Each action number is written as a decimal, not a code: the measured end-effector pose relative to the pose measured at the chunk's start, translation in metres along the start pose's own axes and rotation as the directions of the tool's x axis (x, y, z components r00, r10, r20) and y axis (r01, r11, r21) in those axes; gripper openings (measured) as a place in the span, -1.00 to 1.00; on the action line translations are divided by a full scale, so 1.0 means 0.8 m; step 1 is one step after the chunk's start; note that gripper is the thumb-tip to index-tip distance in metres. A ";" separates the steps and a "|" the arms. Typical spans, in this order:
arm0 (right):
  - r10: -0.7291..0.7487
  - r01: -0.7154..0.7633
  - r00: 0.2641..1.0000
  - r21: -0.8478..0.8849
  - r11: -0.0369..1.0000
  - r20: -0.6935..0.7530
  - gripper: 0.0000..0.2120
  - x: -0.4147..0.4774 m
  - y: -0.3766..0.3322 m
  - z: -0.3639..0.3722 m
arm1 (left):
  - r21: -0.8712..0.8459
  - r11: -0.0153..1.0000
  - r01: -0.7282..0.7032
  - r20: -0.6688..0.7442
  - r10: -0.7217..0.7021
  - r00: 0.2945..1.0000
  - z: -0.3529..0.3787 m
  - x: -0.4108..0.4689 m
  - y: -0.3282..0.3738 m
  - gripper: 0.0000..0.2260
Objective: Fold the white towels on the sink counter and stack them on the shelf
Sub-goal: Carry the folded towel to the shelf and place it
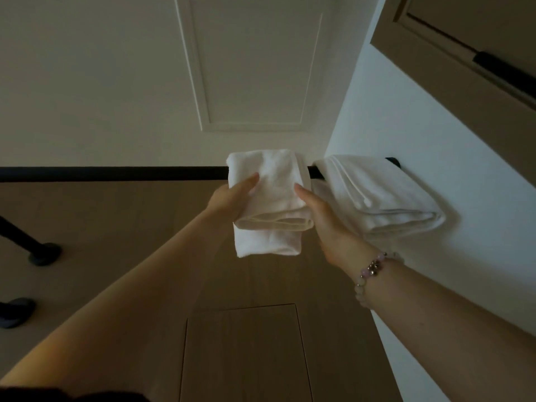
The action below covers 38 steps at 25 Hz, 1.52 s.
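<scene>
I look steeply upward with both arms raised. A small folded white towel [271, 195] is held up at the black rail [116, 173] of a high shelf. My left hand [232, 198] grips its left side, thumb on top. My right hand [322, 219] grips its right side, also thumb on top; a bead bracelet is on that wrist. One loose flap of the towel hangs down below my hands. A larger folded white towel [383, 195] lies on the shelf directly to the right, its edge just beside my right hand.
The black rail runs left across the view, with black brackets [43, 252] fixed to the wooden panel below it. A white wall [435, 134] stands at the right, with a brown cabinet [464, 47] above. A ceiling hatch [252, 68] is overhead.
</scene>
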State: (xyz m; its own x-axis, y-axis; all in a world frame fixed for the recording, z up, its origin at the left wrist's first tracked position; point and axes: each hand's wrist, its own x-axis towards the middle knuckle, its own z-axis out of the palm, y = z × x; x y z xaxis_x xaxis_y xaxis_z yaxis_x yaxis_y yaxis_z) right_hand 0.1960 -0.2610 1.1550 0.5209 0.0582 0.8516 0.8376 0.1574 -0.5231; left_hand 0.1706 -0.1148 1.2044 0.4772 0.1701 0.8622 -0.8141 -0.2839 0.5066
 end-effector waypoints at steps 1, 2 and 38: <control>-0.005 0.005 1.000 0.036 0.999 -0.017 -0.45 0.005 0.006 -0.001 | -0.075 0.997 0.013 0.067 -0.008 0.998 -0.004 -0.003 -0.004 -0.63; 0.008 -0.005 0.999 0.070 0.998 -0.036 -0.39 0.009 0.011 0.000 | -0.124 0.992 0.013 0.138 0.004 0.990 -0.008 -0.004 -0.009 -0.69; 0.093 0.005 0.964 0.368 0.930 -0.249 -0.52 0.003 0.048 -0.020 | 0.189 0.982 -0.019 0.168 -0.014 0.986 0.016 -0.027 -0.038 -0.66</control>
State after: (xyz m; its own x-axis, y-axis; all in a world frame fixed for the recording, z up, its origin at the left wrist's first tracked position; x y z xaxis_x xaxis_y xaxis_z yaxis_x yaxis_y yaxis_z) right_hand 0.2320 -0.2707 1.1364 0.6212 -0.1747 0.7639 0.7209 0.5095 -0.4697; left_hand 0.1889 -0.1217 1.1706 0.5370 0.0130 0.8435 -0.7455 -0.4605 0.4817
